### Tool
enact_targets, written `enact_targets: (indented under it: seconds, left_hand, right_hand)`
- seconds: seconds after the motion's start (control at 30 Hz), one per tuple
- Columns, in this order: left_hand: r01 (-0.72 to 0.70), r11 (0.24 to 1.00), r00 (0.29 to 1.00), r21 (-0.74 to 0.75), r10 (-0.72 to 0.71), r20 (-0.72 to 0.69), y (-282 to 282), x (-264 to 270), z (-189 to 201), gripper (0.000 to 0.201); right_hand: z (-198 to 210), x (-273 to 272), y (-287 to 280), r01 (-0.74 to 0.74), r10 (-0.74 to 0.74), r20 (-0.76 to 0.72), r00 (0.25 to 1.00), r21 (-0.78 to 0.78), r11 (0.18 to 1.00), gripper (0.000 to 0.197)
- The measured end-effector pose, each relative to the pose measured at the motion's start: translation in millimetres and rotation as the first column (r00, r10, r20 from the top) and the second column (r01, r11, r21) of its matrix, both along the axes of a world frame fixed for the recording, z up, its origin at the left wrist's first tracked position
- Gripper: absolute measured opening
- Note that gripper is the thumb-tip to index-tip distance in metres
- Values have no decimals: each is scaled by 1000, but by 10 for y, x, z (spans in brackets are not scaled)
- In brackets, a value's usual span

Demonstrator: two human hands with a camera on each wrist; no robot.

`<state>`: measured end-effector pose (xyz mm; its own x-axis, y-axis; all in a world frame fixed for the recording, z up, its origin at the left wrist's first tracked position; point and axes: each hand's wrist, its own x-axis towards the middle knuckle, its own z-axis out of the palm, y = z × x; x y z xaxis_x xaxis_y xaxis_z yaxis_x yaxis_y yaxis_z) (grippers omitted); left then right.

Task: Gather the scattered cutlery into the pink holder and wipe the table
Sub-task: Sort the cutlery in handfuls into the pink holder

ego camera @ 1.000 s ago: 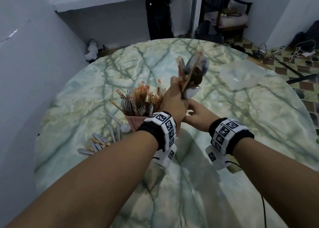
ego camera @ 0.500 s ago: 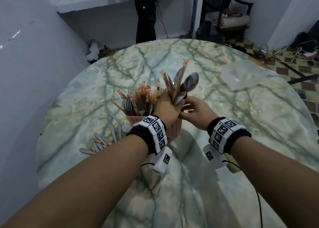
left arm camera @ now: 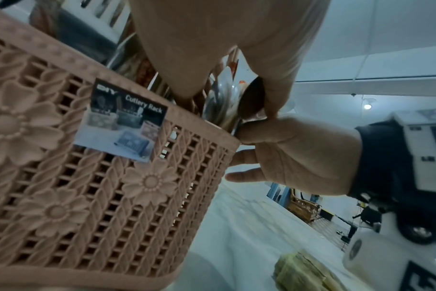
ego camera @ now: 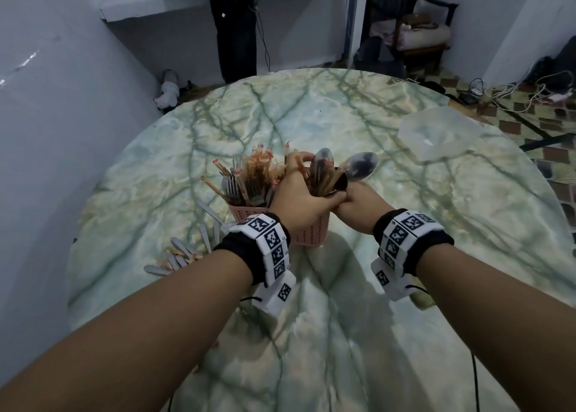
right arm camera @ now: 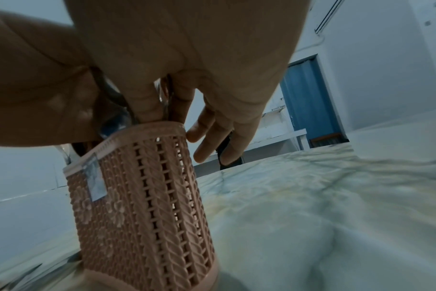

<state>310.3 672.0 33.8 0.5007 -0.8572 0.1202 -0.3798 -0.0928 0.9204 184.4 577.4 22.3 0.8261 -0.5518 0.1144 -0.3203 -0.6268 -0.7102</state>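
here, in the head view, the left hand [ego camera: 299,193] grips a bundle of spoons [ego camera: 330,174], their lower ends down inside the right end of the pink holder [ego camera: 311,234] and the bowls sticking up above the rim. the right hand [ego camera: 355,206] sits just beside it, touching the left hand at the holder's right end. forks and wrapped chopsticks already stand in the holder's left part. a few loose knives [ego camera: 180,255] lie on the marble table [ego camera: 405,255] to the left, so gathering is not finished. a clear plastic lid or tray [ego camera: 442,134] lies well apart at the right.

in the left wrist view, the left hand's fingers [left arm camera: 274,78] curl around the spoon stems right above the rim, and the right hand's thumb [left arm camera: 256,128] presses at the holder's corner while its lower fingers spread loosely. a yellowish cloth [left arm camera: 299,273] lies on the table nearby.

in the right wrist view, two of the right hand's fingers [right arm camera: 147,102] reach to the rim among the stems; the others hang spread, holding nothing.

the risk: the top-heavy bundle leans toward one end, so letting go abruptly could tip the light holder or let spoons spring out.
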Motion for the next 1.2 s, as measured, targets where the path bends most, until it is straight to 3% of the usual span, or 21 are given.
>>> enact_targets:
  seconds: [0.13, 0.3, 0.5, 0.6, 0.73, 0.8, 0.87, 0.97, 1.07, 1.13, 1.2]
  left_hand:
    - [-117, 992, 992, -57, 119, 50, 23, -26, 43, 54]
    - [-46, 977, 984, -210, 80, 157, 44, -2, 166, 73]
    - [18, 997, 953, -76, 6, 304, 8, 84, 266, 49]
    - [44, 998, 953, -52, -26, 301, 28, 72, 303, 53]
    - [33, 997, 939, -71, -6, 343, 58, 12, 276, 67]
    - [57, 996, 938, -63, -32, 344, 66, -14, 280, 73]
    - [47, 997, 937, -53, -25, 349, 40, -34, 297, 71]
    - [-13, 999, 919, -49, 31, 394, -43, -20, 313, 47]
    - [-85, 993, 906, -82, 111, 407, -93, 28, 328, 15]
    - [-89, 994, 895, -62, 107, 434, -109, 31, 319, 19]
    - [-63, 997, 892, -38, 73, 447, -110, 4, 293, 30]
  right_hand:
    - [28, 46, 5, 15, -12, -24, 1000, 118, 993, 39]
    - [15, 102, -16, -45, 45, -14, 999, 24, 999, 33]
    - [-53, 160, -21, -41, 40, -47, 998, -11, 999, 21]
    - [-40, 162, 16, -58, 59, 6, 998, -38, 998, 14]
    - [3, 176, 75, -106, 106, 82, 991, -5, 994, 37]
    - [-4, 187, 90, -140, 138, 72, 988, 29, 990, 34]
    - [-46, 207, 45, -87, 85, -50, 995, -36, 996, 30]
    - [-88, 235, -7, -19, 7, -188, 982, -62, 998, 39]
    - [-70, 157, 22, 105, -114, -119, 986, -74, 992, 28]
    - [-117, 78, 26, 156, -156, -6, 988, -46, 987, 22]
    - [-160, 35, 23, 143, -146, 53, 988, 62, 988, 28]
